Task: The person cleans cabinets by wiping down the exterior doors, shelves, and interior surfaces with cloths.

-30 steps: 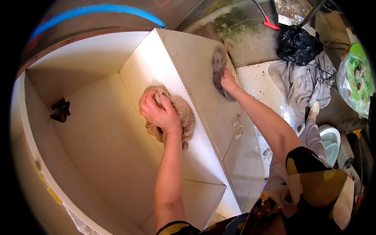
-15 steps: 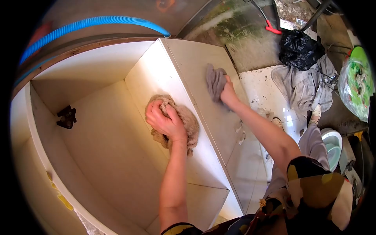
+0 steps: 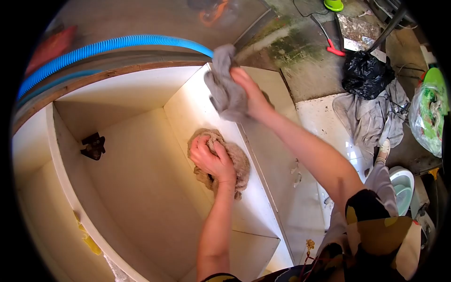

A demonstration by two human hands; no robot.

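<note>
My left hand [image 3: 212,159] is closed around a bunched brown cloth [image 3: 239,162], which presses against the inner side wall of a white cabinet [image 3: 176,101]. A thinner grey rag [image 3: 225,89] hangs from my right hand [image 3: 251,96], whose fingers are closed on its edge. That hand is over the cabinet's far top corner, above the edge between the inside wall and the outer side panel [image 3: 268,145]. Inside the cabinet, a dark metal hinge [image 3: 93,146] is fixed to the opposite wall.
Behind the cabinet runs a blue corrugated hose [image 3: 136,41]. On the floor to the right are a black plastic bag [image 3: 368,74], a grey cloth [image 3: 359,115], a green item in clear plastic [image 3: 428,108] and a white basin [image 3: 402,181]. A red-handled tool [image 3: 334,49] lies farther back.
My right hand has lifted the grey rag off the outer side panel and moved it left to the cabinet's top corner. My left hand stays on the inner wall. The view has shifted slightly.
</note>
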